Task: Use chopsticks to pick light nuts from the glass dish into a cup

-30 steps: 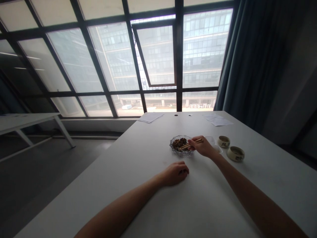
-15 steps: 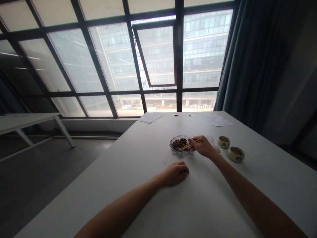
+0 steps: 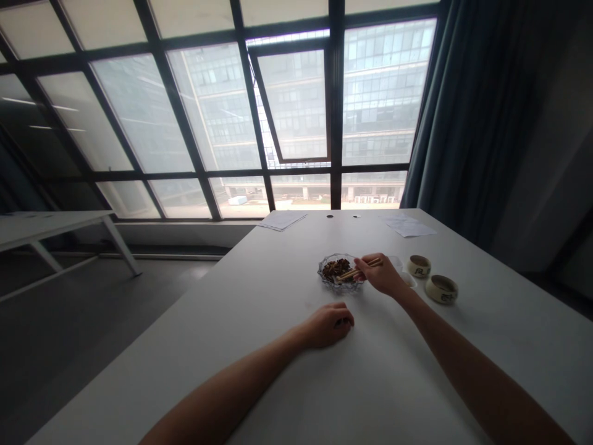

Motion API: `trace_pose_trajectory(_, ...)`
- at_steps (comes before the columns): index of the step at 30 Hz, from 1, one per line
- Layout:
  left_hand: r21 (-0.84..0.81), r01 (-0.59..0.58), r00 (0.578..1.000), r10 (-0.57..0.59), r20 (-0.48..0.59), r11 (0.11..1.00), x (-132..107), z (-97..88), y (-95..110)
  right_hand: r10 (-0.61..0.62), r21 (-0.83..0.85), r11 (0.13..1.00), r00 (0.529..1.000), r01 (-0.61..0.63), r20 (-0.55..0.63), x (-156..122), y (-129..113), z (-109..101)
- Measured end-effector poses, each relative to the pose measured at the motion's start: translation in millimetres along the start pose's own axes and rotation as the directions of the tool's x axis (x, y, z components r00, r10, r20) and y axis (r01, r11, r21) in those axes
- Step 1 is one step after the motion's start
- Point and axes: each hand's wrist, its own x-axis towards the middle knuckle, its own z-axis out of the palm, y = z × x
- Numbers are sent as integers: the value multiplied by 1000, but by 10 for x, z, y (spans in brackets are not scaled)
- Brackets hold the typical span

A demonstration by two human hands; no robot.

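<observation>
My right hand (image 3: 380, 275) grips a pair of light wooden chopsticks (image 3: 348, 274). Their tips reach down into a clear glass bowl (image 3: 325, 282) with a scalloped rim, among dark brown dried pieces (image 3: 335, 267). Whether the tips pinch a piece is too small to tell. On the white table (image 3: 259, 346), nearer to me than the bowl, rests my left hand (image 3: 328, 325), its fingers curled in and nothing visible in them. Partly hidden behind my right hand is a pale, see-through container (image 3: 409, 280); its contents are unclear.
Two cream cups with dark characters, a farther one (image 3: 419, 266) and a nearer one (image 3: 441, 289), stand right of my right hand. Paper sheets (image 3: 281, 220) lie at the far left of the table, more sheets (image 3: 408, 225) at the far right. Another table (image 3: 55, 224) stands left.
My right hand and the chopsticks have shifted very slightly to the right within the bowl area. My left hand stays where it was.
</observation>
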Motion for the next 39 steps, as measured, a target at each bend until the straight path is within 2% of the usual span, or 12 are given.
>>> trace_pose_trajectory(4, 0, 9, 1000, -9, 8, 1000, -10, -13, 11, -58, -22, 998, 997, 57, -47, 49, -163, -256)
trace_pose_trajectory(7, 3, 19, 1000, -19, 14, 1000, -13, -10, 13, -87, -36, 996, 981, 82, -174, 87, -315, -658)
trace_pose_trajectory(10, 3, 19, 1000, -19, 12, 1000, -7, 1, 13, -111, -122, 990, 919, 70, -378, 93, -388, -1156)
trace_pose_trajectory(12, 0, 22, 1000, -22, 11, 1000, -1, 10, 12, -105, -184, 983, 863, 14, -494, 81, -365, -1468)
trace_pose_trajectory(15, -6, 31, 999, -31, 12, 1000, 13, 26, 10, -82, -253, 964, 809, -84, -581, 76, -229, -1821)
trace_pose_trajectory(20, 3, 39, 999, -39, 11, 999, 52, 52, 21, -64, -290, 946, 794, -144, -604, 140, -4, -2040)
trace_pose_trajectory(23, 2, 42, 999, -42, 17, 999, 71, 58, 36, -134, -283, 957, 767, -64, -628, 169, -46, -1972)
trace_pose_trajectory(26, 0, 47, 999, -47, 20, 999, 75, 58, 45, -156, -156, 985, 756, 72, -636, 184, -175, -1777)
trace_pose_trajectory(29, 0, 49, 999, -49, 18, 999, 69, 60, 43, -174, -54, 983, 801, 175, -572, 194, -269, -1466)
trace_pose_trajectory(34, -4, 32, 999, -32, 8, 999, 61, 66, 27, -155, 25, 986, 962, 165, -225, 137, -217, -727)
trace_pose_trajectory(36, -4, 24, 1000, -24, 2, 1000, 57, 65, 21, -163, 2, 987, 984, 163, -74, 76, -153, -424)
trace_pose_trajectory(39, 1, 20, 1000, -20, 1, 1000, 43, 56, 9, -174, -44, 983, 983, 177, 64, -17, -62, -84)
